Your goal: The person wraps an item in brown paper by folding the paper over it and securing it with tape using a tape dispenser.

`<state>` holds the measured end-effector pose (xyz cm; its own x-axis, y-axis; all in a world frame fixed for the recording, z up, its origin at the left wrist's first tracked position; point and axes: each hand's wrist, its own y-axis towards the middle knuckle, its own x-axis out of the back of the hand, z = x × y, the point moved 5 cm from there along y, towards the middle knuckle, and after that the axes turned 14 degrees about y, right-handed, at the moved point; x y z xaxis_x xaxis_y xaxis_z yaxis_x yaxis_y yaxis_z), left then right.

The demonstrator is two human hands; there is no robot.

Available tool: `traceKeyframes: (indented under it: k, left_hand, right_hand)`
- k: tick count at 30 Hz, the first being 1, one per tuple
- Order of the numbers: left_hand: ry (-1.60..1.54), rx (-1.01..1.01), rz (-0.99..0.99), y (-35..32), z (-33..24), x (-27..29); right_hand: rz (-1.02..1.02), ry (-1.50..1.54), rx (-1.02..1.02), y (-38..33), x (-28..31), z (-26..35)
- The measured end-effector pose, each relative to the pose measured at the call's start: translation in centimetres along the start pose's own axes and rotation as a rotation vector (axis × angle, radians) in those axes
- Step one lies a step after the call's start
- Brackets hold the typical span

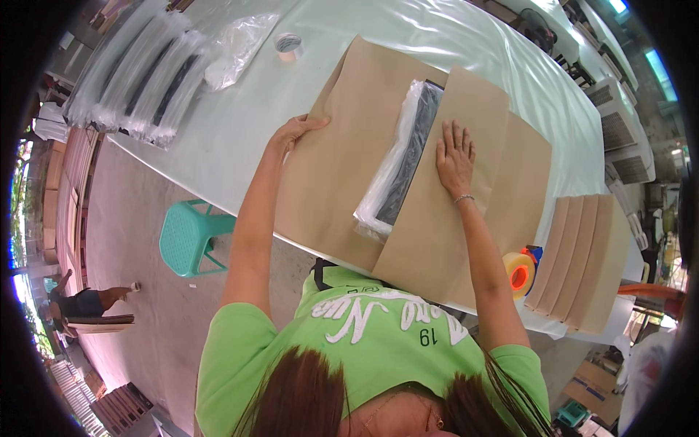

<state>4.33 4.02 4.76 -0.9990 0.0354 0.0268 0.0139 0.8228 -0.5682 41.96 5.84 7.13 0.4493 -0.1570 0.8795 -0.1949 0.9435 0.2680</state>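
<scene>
Several plastic-wrapped dark pieces are laid side by side at the far left of a table covered in pale, glossy sheeting. A green stool is set on the floor below the table's left edge. Farther right, some crumpled clear plastic and a tape roll are seen near the back. The left edge of a brown cardboard sheet is clamped by the left hand, its thumb laid on top. On the sheet, near the middle, a single wrapped dark bar is placed at a slant, just left of a cardboard flap. That flap is covered by the right hand, palm down, fingers extended and slightly apart, nothing grasped. At the right, a tape dispenser is placed beside a stack of folded cardboard.
</scene>
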Motion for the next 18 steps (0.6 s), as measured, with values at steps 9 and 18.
traceKeyframes:
  k: [9, 18]
  left_hand:
    - [1.279, -0.419, -0.754, 1.0, -2.3, -1.6]
    - [0.905, -0.117, 0.009, 4.8, -7.6, -4.1]
  right_hand:
    - [0.002, -0.014, -0.023, -0.2, -0.1, -0.3]
    - [-0.087, -0.020, -0.002, -0.5, 0.4, 0.1]
